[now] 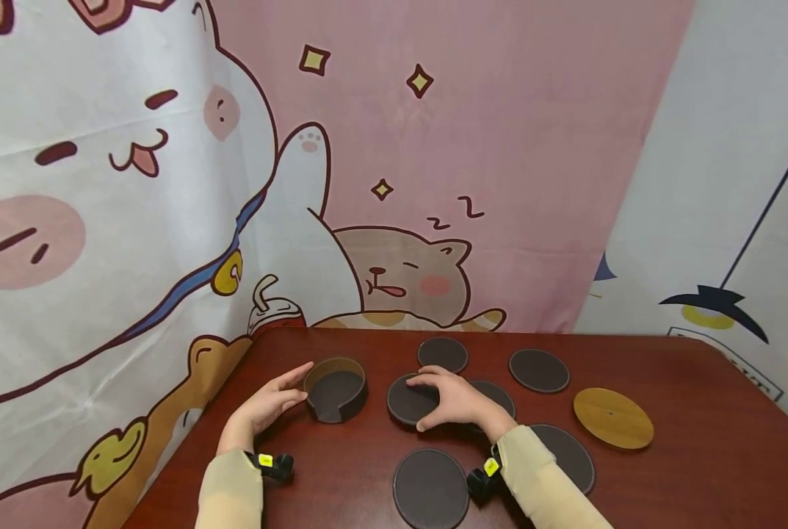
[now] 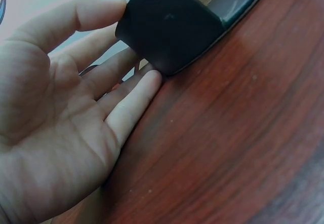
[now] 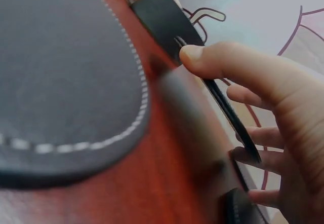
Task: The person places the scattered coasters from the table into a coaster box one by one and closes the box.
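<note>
A round dark coaster (image 1: 407, 402) is pinched between the thumb and fingers of my right hand (image 1: 463, 400). The right wrist view shows this coaster (image 3: 228, 112) edge-on, lifted off the table. Left of it stands a dark round coaster holder (image 1: 358, 402) with a brown inner wall and a gap at its front. My left hand (image 1: 264, 404) is at the holder's left side, fingers fairly straight. In the left wrist view, its thumb and little fingertip touch the outer wall of the holder (image 2: 172, 29); the other fingertips are partly hidden behind it.
More dark coasters lie on the red-brown table (image 1: 711, 411): one at the back (image 1: 443, 355), one at back right (image 1: 539, 369), one near the front (image 1: 429, 488), others partly behind the right arm. A yellow-brown wooden disc (image 1: 613, 419) lies at right. A cartoon-print curtain (image 1: 532, 147) hangs behind.
</note>
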A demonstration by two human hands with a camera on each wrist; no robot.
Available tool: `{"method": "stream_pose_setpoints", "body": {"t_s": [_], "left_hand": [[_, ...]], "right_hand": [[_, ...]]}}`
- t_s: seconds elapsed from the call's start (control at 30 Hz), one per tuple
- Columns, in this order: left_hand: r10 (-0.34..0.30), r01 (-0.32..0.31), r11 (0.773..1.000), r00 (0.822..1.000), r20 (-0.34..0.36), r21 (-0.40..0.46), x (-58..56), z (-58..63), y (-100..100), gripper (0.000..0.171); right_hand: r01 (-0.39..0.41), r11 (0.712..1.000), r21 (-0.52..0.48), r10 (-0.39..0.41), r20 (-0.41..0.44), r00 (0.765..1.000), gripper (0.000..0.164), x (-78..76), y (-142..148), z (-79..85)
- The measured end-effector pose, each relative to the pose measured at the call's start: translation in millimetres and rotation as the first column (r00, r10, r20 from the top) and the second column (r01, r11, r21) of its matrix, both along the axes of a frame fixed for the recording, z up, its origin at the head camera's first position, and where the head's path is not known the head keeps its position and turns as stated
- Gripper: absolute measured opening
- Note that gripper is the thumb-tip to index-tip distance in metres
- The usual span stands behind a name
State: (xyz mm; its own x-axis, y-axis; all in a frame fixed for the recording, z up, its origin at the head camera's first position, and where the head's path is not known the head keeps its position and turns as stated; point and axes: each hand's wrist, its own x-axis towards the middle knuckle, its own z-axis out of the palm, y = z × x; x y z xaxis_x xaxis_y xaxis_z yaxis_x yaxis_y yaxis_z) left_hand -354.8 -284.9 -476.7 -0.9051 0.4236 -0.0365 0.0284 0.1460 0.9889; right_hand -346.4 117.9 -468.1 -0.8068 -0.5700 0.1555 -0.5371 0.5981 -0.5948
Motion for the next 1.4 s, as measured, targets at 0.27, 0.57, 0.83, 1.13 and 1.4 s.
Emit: {"method": "stream_pose_setpoints", "body": {"t_s": [0.27,0.57,0.83,1.13,1.4], "left_hand": [[0.002,-0.002,1.000,1.000,0.000,0.002,-0.2,0.3,1,0.067],[0.003,-0.002,1.000,1.000,-0.001,0.013,1.4,-1.8,0,0.065],[-0.001,0.001,1.000,1.000,0.010,0.022,1.6,0.0,0,0.066],[-0.018,0.018,1.000,1.000,-0.003,0.017,-1.3,0.7,1,0.067],[-0.029,0.030,0.999,0.999,-0.018,0.011,-0.5,0.4,-1,0.068]], "right_hand": [[0.023,0.999,-0.050,-0.024,-0.013,1.000,0.074,2.6,4,17.3],[0.015,0.997,-0.072,-0.016,-0.011,1.000,0.070,8.2,5,30.2],[0.022,0.998,-0.051,-0.022,0.001,1.000,0.069,7.4,4,26.7],[0.006,1.000,-0.026,-0.006,-0.008,1.000,0.072,0.2,-5,21.5],[-0.027,0.999,0.033,0.028,-0.056,0.998,0.076,-12.4,-24,34.5]]}}
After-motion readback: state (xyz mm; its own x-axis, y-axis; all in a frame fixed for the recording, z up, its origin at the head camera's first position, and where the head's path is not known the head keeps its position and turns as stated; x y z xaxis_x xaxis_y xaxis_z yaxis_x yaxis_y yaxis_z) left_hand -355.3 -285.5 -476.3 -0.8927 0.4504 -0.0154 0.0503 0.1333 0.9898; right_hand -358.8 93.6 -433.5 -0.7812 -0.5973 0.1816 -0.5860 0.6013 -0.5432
